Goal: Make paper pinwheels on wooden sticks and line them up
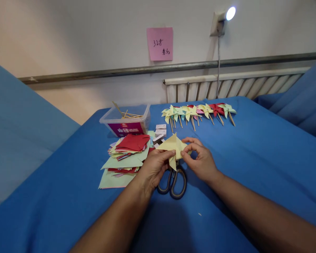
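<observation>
Left hand (154,165) and right hand (200,160) close together, fingertips pinched.

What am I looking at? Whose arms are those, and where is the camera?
The camera sits on a person's head, looking down, so the two arms are their own. The left hand and right hand both pinch a folded yellow paper. Under it lie scissors on a blue cloth. To the left is a paper pile, behind it a plastic box with sticks. Further back lies a row of pinwheels. A pink note hangs on the wall.
</observation>
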Motion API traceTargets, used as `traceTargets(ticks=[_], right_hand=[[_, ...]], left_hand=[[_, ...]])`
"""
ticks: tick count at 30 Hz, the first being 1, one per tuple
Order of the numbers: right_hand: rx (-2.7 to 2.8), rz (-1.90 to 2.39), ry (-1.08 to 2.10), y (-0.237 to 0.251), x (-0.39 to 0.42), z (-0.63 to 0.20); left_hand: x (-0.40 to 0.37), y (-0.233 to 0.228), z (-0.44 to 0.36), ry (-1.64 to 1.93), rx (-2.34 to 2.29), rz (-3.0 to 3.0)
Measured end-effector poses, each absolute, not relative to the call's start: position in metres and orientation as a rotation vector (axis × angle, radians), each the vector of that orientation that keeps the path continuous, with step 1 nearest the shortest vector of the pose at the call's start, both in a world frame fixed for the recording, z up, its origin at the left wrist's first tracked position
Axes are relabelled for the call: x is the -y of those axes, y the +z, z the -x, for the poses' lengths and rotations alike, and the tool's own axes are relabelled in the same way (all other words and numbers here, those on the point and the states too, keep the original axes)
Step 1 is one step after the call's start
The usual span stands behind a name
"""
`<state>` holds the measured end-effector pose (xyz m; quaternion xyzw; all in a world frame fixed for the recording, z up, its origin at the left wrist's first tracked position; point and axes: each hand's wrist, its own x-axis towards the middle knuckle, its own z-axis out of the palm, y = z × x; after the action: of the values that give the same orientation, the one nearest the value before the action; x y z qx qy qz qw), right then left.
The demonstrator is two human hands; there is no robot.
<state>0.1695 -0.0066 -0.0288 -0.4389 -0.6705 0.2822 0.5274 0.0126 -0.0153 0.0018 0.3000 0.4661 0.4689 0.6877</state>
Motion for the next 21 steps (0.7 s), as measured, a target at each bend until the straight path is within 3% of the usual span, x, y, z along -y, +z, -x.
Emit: traceTargets(ticks=[21], right_hand=[[1.63, 1.114, 0.615, -0.0264, 0.0098, -0.1679]], left_hand=[[0.0135, -0.0034, -0.0136, 1.044, -1.035, -0.654]])
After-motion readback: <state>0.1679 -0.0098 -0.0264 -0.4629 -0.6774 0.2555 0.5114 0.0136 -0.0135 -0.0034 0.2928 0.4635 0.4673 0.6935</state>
